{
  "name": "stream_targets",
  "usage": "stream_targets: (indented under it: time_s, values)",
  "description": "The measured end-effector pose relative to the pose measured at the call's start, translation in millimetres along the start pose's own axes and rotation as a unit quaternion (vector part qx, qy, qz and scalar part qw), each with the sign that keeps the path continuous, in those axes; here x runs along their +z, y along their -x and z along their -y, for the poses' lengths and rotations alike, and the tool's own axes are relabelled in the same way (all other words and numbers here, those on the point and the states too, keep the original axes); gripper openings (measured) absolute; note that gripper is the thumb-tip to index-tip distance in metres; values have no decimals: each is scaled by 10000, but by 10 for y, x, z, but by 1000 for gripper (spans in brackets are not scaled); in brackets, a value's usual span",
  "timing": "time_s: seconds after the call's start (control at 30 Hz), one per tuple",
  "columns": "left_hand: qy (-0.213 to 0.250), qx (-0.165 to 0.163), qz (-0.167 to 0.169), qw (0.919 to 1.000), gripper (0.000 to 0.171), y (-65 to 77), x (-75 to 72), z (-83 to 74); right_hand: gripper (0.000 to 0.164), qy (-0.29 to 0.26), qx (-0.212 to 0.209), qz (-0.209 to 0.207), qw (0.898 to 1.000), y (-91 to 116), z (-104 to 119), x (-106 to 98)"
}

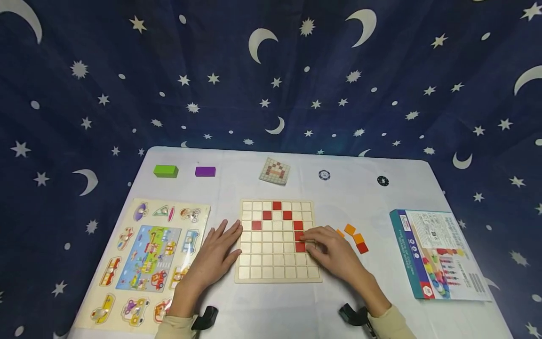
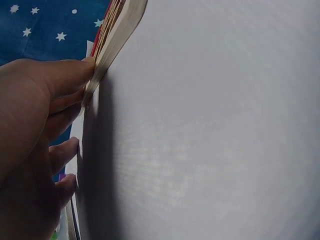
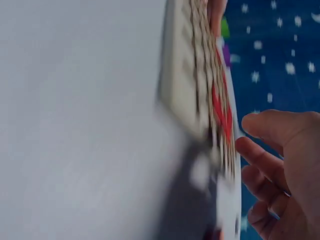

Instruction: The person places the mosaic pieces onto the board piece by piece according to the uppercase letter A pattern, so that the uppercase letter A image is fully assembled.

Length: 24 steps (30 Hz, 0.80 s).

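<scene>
A pale gridded wooden board (image 1: pixel 268 260) lies at the middle of the table, with several red square tiles (image 1: pixel 277 205) set in its cells. They form a peak, with more down the right side. My left hand (image 1: pixel 217 252) rests at the board's left edge, its fingers extended; the left wrist view has its thumb (image 2: pixel 75 75) against the rim. Over the right side is my right hand (image 1: pixel 336 249), fingertips at the red tiles of that column. In the right wrist view nothing shows between its thumb and fingers. Loose orange tiles (image 1: pixel 349 229) and a red tile (image 1: pixel 362 247) lie beside it.
A small card with a grid pattern (image 1: pixel 274 171) lies behind the board. Green (image 1: pixel 165 171) and purple (image 1: pixel 205 172) blocks stand back left; two round chips (image 1: pixel 324 175) lie back right. A picture puzzle (image 1: pixel 148 256) is at left, a flat box (image 1: pixel 440 254) at right.
</scene>
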State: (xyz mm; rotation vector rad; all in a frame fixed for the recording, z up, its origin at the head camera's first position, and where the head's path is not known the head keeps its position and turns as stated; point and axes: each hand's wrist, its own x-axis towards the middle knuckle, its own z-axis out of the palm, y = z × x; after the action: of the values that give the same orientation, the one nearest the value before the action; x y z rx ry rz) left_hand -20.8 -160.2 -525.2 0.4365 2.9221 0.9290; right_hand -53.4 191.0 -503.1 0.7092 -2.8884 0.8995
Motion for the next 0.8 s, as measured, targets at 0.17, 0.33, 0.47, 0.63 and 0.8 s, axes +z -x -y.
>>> stream_targets:
  time_s: [0.17, 0.33, 0.47, 0.63, 0.8]
  values:
    - [-4, -14, -18, 10000, 61, -2, -10, -6, 24, 945, 704, -745, 9902, 316, -229, -177]
    - [39, -24, 7, 10000, 61, -8, 19, 3, 29, 1679, 1122, -1088, 9733, 434, -278, -209]
    - [44, -68, 88, 9999, 62, -7, 30, 16, 24, 1740, 1212, -1044, 9717, 439, -279, -177]
    - [47, -108, 117, 9999, 62, -13, 19, 10, 20, 1620, 1316, -1059, 9722, 452, -305, -158]
    - [13, -25, 46, 10000, 61, -10, -3, -8, 19, 1456, 1201, -1117, 9757, 446, -309, -158]
